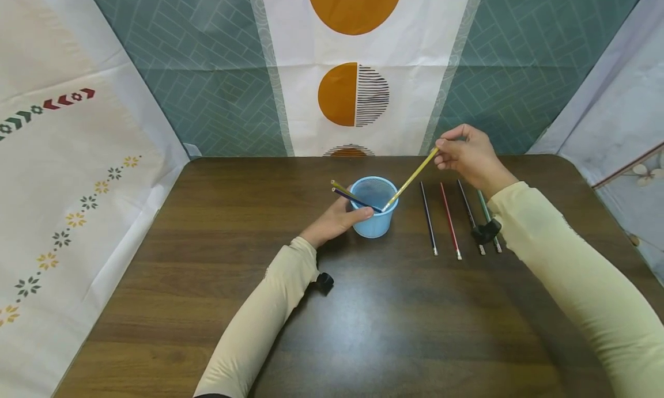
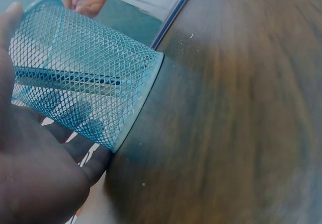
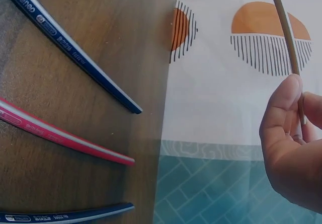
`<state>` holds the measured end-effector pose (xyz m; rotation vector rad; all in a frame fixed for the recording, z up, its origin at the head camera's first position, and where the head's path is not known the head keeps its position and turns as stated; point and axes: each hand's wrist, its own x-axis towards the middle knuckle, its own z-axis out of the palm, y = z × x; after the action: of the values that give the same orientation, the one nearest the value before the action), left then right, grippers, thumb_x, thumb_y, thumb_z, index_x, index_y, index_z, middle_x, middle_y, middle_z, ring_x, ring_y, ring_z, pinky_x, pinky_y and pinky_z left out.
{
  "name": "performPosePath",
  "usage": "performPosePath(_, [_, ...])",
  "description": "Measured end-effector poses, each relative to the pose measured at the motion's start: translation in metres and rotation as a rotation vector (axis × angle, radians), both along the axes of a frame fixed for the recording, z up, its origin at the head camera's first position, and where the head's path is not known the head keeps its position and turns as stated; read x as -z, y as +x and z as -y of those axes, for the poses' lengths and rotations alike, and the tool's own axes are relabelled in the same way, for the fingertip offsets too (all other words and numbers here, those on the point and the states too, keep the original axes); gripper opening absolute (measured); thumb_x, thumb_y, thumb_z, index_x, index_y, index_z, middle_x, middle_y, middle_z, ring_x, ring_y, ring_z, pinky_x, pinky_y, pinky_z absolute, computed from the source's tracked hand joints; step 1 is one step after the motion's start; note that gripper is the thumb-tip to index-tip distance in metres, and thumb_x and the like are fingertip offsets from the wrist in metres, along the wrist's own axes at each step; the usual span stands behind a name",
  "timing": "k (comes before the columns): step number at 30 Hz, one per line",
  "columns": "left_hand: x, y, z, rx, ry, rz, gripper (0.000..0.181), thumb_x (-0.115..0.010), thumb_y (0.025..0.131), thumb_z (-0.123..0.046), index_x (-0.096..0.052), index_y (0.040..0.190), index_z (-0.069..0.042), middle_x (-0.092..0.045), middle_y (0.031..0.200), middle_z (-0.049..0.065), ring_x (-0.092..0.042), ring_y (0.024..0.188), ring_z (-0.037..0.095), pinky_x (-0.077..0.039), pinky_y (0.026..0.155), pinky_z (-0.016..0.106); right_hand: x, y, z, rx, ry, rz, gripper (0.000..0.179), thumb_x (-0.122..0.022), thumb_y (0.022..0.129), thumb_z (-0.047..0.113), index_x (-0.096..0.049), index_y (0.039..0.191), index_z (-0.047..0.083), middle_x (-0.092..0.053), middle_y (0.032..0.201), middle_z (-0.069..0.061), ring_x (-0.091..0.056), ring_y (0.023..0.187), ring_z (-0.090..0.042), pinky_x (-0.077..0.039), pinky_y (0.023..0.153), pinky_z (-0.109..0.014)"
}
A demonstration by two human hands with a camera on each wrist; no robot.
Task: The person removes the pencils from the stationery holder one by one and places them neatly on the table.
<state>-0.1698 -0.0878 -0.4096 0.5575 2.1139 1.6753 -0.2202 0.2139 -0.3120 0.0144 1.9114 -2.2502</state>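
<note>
A light blue mesh cup (image 1: 371, 225) stands on the table, and my left hand (image 1: 334, 220) grips its left side, thumb across the front. Through the mesh (image 2: 85, 48) in the left wrist view, two pencils show inside. The dark blue pencil (image 1: 346, 195) and the yellowish pencil (image 1: 337, 185) lean left over the rim. My right hand (image 1: 469, 156) pinches a yellow pencil (image 1: 415, 174) by its upper end, above and right of the cup. That pencil slants down left, its silvery lower end at the cup's mouth.
Right of the cup, several pencils lie side by side on the brown table (image 1: 181, 271): a dark blue pencil (image 1: 427, 216), a red pencil (image 1: 450, 219), a dark pencil (image 1: 466, 205) and a green pencil (image 1: 484, 206). A patterned cloth (image 1: 207, 98) hangs behind the table.
</note>
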Motion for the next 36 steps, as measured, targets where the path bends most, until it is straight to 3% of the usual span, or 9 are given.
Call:
performPosePath(14, [-0.002, 0.001, 0.0, -0.005, -0.016, 0.027, 0.11, -0.064, 0.06, -0.082, -0.025, 0.147, -0.028, -0.042, 0.142, 0.001, -0.037, 0.133, 0.023, -0.03, 0.109, 0.051, -0.009, 0.007, -0.017, 0.069, -0.081, -0.01, 0.025, -0.066, 0.089, 0.008, -0.049, 0.107, 0.006, -0.065, 0.079, -0.008, -0.061, 0.062, -0.019, -0.052, 0.059, -0.029])
performPosePath(23, [-0.002, 0.001, 0.001, -0.005, -0.002, 0.02, 0.107, -0.064, 0.061, -0.08, -0.026, 0.147, -0.028, -0.043, 0.141, 0.001, -0.037, 0.133, 0.022, -0.028, 0.11, 0.05, -0.011, 0.01, -0.029, 0.102, -0.061, -0.034, 0.031, -0.064, 0.09, 0.01, -0.051, 0.117, 0.005, -0.062, 0.082, -0.007, -0.062, 0.065, -0.021, -0.05, 0.059, -0.03])
performPosePath(36, [-0.001, 0.0, 0.0, 0.001, -0.016, 0.006, 0.113, -0.062, 0.059, -0.083, -0.025, 0.148, -0.025, -0.042, 0.142, 0.003, -0.036, 0.134, 0.023, -0.027, 0.11, 0.051, -0.007, 0.014, -0.049, 0.124, -0.033, -0.069, 0.027, -0.065, 0.09, 0.01, -0.053, 0.114, 0.007, -0.065, 0.078, -0.007, -0.063, 0.063, -0.021, -0.042, 0.051, -0.027])
